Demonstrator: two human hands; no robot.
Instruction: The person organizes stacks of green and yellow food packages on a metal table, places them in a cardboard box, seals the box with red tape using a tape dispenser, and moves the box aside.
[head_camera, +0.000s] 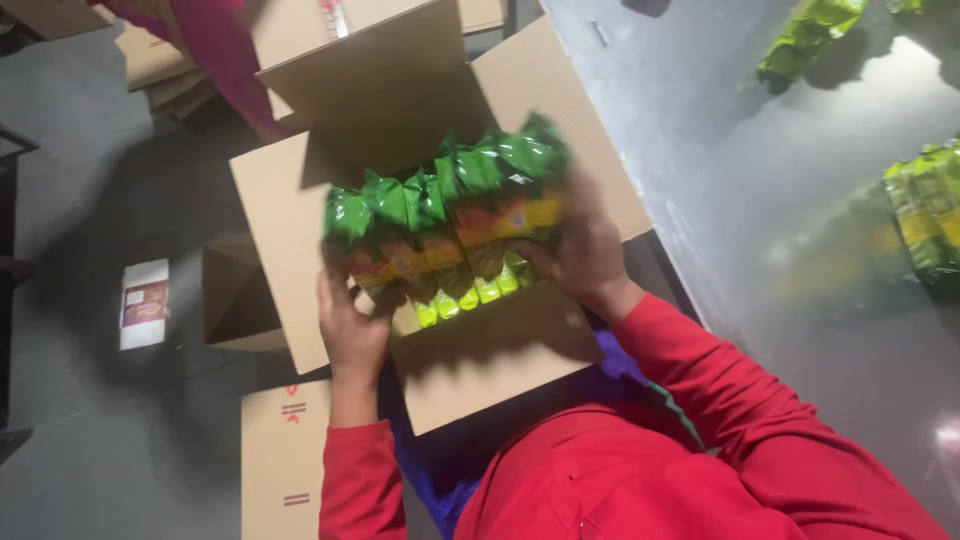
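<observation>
1. Grey floor and a metal table (760, 200) surround an open cardboard box (300, 230).
2. Above the box, a row of green packets (445, 225) is clamped endwise: left hand (350, 335) at its lower-left end, right hand (580, 255) at its right end.
3. Its long axis runs hand to hand.

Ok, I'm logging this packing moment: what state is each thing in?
Cardboard box: open, flaps spread.
Row of green packets: held over the box, between both hands.
Left hand: gripping the row's left end.
Right hand: pressed on its right end.
Packets on the metal table: lying loose.
</observation>
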